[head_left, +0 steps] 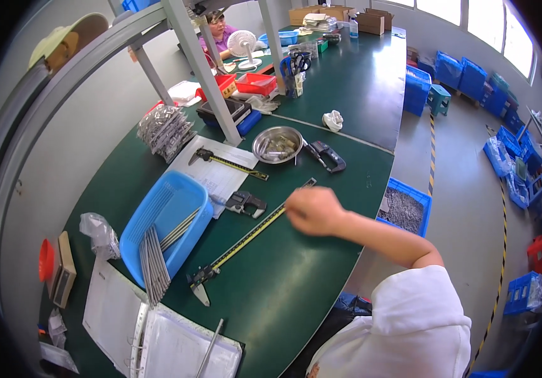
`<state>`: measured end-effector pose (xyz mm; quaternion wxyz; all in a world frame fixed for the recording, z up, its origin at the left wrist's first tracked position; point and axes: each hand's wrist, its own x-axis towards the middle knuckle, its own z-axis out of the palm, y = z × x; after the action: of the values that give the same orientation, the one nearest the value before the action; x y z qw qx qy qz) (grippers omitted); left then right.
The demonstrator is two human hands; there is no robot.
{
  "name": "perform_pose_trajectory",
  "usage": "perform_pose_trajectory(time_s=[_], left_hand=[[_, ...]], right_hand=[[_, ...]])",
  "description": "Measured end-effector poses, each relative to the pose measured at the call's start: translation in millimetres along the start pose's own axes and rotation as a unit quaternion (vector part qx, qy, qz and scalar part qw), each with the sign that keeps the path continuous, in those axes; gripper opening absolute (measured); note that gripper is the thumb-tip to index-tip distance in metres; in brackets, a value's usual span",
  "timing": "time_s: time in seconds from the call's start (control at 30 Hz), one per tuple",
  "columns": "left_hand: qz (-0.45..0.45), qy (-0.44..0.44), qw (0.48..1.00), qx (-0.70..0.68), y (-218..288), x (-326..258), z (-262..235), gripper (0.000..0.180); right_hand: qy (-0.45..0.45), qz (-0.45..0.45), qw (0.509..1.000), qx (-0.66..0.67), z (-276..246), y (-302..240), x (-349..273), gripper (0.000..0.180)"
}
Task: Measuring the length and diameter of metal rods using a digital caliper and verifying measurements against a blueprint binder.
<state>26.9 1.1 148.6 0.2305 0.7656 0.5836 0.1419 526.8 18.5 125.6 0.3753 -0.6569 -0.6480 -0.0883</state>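
Observation:
My right hand [313, 211] is curled closed, palm side down, over the green table beside the far end of a long caliper [249, 236]. Slight blur and the hand itself hide whatever its fingers may hold, and I cannot tell whether it touches the caliper. The caliper lies slantwise, its jaws toward the near left. A digital micrometer [245, 203] rests just left of the hand. Beyond it are a shorter caliper [232, 164] on paper sheets, a steel bowl [277, 133] with small metal parts, and another micrometer [327, 155]. My left hand is out of view.
A light-blue basket [133, 220] holds thin metal rods [153, 268]. Near it lies an open ring binder [173, 346] with a single rod [211, 346] across it. Grey shelf posts [201, 75] rise at the table's left. A co-worker [217, 34] sits farther back near a white fan [244, 45].

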Motion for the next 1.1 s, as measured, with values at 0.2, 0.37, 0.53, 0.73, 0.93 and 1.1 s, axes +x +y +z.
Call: perform_pose_trajectory(time_s=[0.2,0.37,0.53,0.73,0.93,1.1], left_hand=[[0.074,0.085,0.984,0.135,-27,0,-1,0.022],[0.048,0.116,0.966,0.226,-8,-7,6,0.022],[0.039,0.142,0.954,0.26,20,-2,9,0.026],[0.017,0.135,0.956,0.259,29,15,19,0.028],[0.047,0.134,0.956,0.258,41,32,25,0.027],[0.043,0.163,0.94,0.296,41,35,33,0.023]], right_hand=[[0.012,0.085,0.989,-0.123,-26,98,63,0.007],[-0.082,0.02,0.993,-0.083,-10,132,106,0.011],[-0.206,0.086,0.975,-0.005,-5,133,129,0.015],[-0.247,0.023,0.967,0.051,-2,134,134,0.023],[-0.153,0.155,0.96,0.179,-10,142,141,0.027],[-0.081,0.187,0.979,0.03,-13,130,145,0.03]])
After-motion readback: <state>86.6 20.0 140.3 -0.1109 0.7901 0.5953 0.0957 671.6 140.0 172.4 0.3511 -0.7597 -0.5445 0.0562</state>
